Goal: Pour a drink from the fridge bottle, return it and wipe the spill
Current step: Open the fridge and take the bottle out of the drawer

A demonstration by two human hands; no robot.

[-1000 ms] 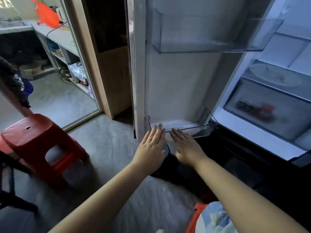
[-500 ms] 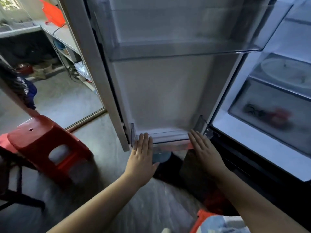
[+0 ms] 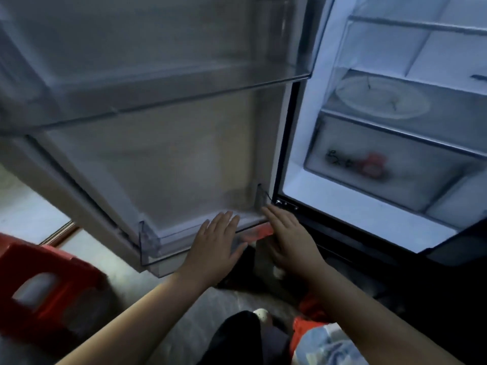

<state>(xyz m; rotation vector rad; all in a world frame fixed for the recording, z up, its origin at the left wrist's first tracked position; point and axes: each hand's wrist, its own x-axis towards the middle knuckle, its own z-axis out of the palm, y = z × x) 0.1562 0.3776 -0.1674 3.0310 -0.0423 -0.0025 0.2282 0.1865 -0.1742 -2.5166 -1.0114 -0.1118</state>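
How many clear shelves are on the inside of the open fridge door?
2. One upper shelf spans the fridge door at its middle; one lower shelf sits at its bottom edge. Others may be hidden above the frame.

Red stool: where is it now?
In the head view, the red plastic stool stands at lower left, just left of the open fridge door's bottom bin.

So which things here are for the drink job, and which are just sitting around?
For the job:
fridge door
clear bottom door shelf
left hand and right hand, both flat at that shelf

Just lying about:
red stool
pale plate
drawer with a red thing inside
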